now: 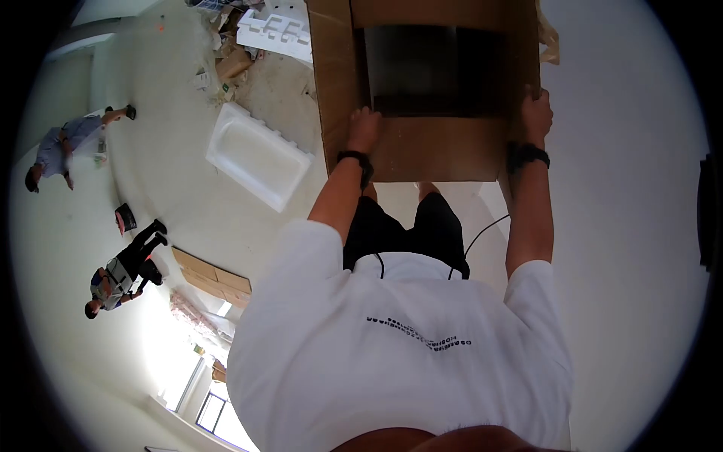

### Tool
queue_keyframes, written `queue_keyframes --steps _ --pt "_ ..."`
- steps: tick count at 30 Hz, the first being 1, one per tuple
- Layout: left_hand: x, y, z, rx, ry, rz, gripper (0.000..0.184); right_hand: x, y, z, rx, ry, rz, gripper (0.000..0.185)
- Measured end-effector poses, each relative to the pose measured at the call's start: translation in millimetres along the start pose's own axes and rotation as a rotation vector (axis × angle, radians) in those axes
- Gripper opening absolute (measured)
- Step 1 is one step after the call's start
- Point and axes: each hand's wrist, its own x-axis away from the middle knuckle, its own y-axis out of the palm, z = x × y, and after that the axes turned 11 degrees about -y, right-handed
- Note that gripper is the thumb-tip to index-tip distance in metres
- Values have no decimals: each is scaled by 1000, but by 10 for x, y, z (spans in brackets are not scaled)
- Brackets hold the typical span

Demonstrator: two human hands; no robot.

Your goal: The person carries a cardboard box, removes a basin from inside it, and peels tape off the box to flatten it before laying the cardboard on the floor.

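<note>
A large brown cardboard box point(440, 151) stands in front of my legs, its rectangular opening facing up toward me and its inside dark. My left hand point(364, 129) is closed on the cardboard at the near left corner of that opening, with the fingertips partly hidden. On the box's right side, my right hand point(537, 114) has its fingers wrapped over the edge. A dark band circles each wrist.
A white foam tray point(260, 157) lies on the floor to the left. Beyond it are another foam piece point(275, 34) and scattered packaging point(233, 64). A flattened cardboard sheet point(211, 275) and two people point(64, 147) point(124, 271) are farther left. A white wall point(617, 188) rises on the right.
</note>
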Motion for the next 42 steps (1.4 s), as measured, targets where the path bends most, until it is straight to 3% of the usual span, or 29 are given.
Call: queue_keyframes --steps 4,9,13,16,19,21,25,27,30,31,34,35,38,39,42 --pt "686 -157 168 -124 -28 207 38 -171 18 47 117 129 -33 51" --pt "1686 -333 329 -113 -105 322 31 -216 -49 316 43 43 1 48" --pt "2350 -189 263 -47 -240 228 31 -173 5 483 4 3 -32 51" --pt "2567 -451 327 62 -190 57 38 -30 -192 526 2 -82 -103 42" --pt "2504 -305 193 354 -262 93 46 126 -124 654 18 -215 -89 32" --pt "2554 -194 180 319 -276 167 42 166 68 797 88 -323 -1 25" --pt "2660 70 1 353 -294 203 30 -112 922 1702 554 -632 216 13" --pt "2735 61 -46 329 -345 187 23 258 439 1360 270 -531 169 12" --pt "2837 209 -205 301 -316 251 15 663 20 1158 99 -480 191 13" --pt "2859 320 -321 315 -289 228 19 761 -78 1128 61 -471 202 14" --pt "2969 462 -410 454 -324 423 33 1071 -311 1033 -10 -449 251 19" --pt "3028 569 -499 476 -388 268 44 1169 -363 987 -18 -449 273 21" --pt "3165 779 -632 337 -422 222 45 1515 -478 750 -46 -476 345 27" --pt "3181 818 -721 350 -435 87 50 1615 -479 664 -57 -494 367 30" --pt "3245 750 -925 359 -427 5 50 1884 -563 272 -80 -542 325 33"
